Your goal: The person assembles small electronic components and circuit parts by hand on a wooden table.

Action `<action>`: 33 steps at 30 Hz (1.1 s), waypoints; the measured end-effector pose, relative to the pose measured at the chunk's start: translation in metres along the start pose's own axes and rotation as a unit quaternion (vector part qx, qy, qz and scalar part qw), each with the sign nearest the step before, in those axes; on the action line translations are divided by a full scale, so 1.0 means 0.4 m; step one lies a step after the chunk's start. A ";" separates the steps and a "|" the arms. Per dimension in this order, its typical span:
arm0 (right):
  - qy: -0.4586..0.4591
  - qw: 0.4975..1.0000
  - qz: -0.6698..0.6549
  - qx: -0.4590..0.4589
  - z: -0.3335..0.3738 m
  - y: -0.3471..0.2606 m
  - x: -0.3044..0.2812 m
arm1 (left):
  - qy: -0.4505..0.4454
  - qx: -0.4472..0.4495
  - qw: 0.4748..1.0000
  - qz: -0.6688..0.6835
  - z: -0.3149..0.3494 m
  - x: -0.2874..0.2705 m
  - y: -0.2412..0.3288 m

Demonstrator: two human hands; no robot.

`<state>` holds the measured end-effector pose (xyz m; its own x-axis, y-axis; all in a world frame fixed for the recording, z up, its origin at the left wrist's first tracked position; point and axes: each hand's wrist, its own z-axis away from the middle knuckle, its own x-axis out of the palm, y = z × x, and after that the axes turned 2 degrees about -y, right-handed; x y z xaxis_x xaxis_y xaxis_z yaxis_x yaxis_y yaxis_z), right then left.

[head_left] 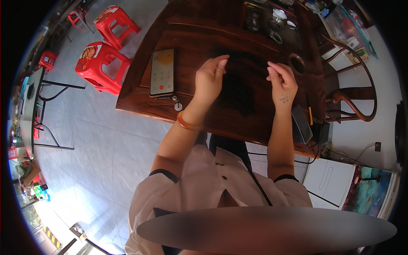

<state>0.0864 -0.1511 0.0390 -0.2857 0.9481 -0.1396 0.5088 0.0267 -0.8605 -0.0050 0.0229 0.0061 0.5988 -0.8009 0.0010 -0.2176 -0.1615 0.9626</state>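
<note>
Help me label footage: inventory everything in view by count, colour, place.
table: 1, dark brown, centre
phone: 1, pale-screened, table's left
lidded pot: 1, white, table's far right
stools: 4+, red, upper left
folding table: 1, pale-topped, far left
armchair: 1, brown, right of table
flat device: 1, black, table's right
stick: 1, yellow, beside device
cabinet: 1, white, lower right
edge clutter: uncountable, mixed colours
bracelet: 1, orange, left wrist
left hand: 1, bare, over table
right hand: 1, bare, over table

Table (191, 36), dark polished wood. Left of the left hand (209, 78), one lit smartphone (162, 74); between hands, one indistinct black patch (236, 91); beside the right hand (284, 85), one round dark bowl (297, 63). Beyond both, one tea tray (292, 40).
</note>
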 end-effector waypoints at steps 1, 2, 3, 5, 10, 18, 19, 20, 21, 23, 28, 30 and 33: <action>-0.009 0.985 0.121 -0.120 0.002 -0.010 0.014 | 0.017 0.123 0.986 -0.112 -0.001 0.004 -0.005; -0.017 0.942 0.239 -0.236 0.006 -0.018 0.030 | 0.033 0.243 0.944 -0.221 0.000 0.007 -0.007; -0.041 0.937 0.246 -0.244 0.015 -0.025 0.049 | 0.025 0.248 0.939 -0.238 0.004 0.012 -0.004; -0.070 0.915 0.282 -0.279 0.022 -0.021 0.072 | 0.027 0.269 0.921 -0.279 0.006 0.022 -0.008; -0.083 0.889 0.309 -0.328 0.027 -0.037 0.095 | 0.050 0.291 0.877 -0.378 0.008 0.034 -0.015; -0.101 0.888 0.311 -0.322 0.032 -0.050 0.104 | 0.022 0.282 0.858 -0.428 0.021 0.033 -0.020; -0.102 0.888 0.309 -0.324 0.032 -0.049 0.106 | 0.009 0.261 0.860 -0.438 0.022 0.032 -0.019; -0.102 0.890 0.309 -0.320 0.033 -0.046 0.106 | 0.011 0.261 0.859 -0.439 0.020 0.032 -0.018; -0.102 0.892 0.309 -0.315 0.035 -0.046 0.104 | 0.010 0.261 0.857 -0.444 0.021 0.035 -0.016; -0.103 0.898 0.291 -0.313 0.031 -0.045 0.101 | 0.008 0.261 0.855 -0.448 0.025 0.034 -0.009; -0.093 0.959 0.168 -0.208 0.027 -0.035 0.078 | -0.094 0.284 0.945 -0.131 0.007 0.001 0.004; -0.103 0.970 0.099 -0.197 0.022 -0.041 0.072 | -0.159 0.210 0.964 -0.026 0.016 0.001 0.007; -0.118 0.980 0.034 -0.160 0.028 -0.034 0.075 | -0.200 -0.019 0.954 0.223 0.029 0.011 0.005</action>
<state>0.0616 -0.1266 0.0409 -0.4026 0.8530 -0.3321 0.7505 0.0999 -0.6533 -0.0117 0.0122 0.0049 0.1087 -0.9422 0.3169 -0.3485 0.2625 0.8998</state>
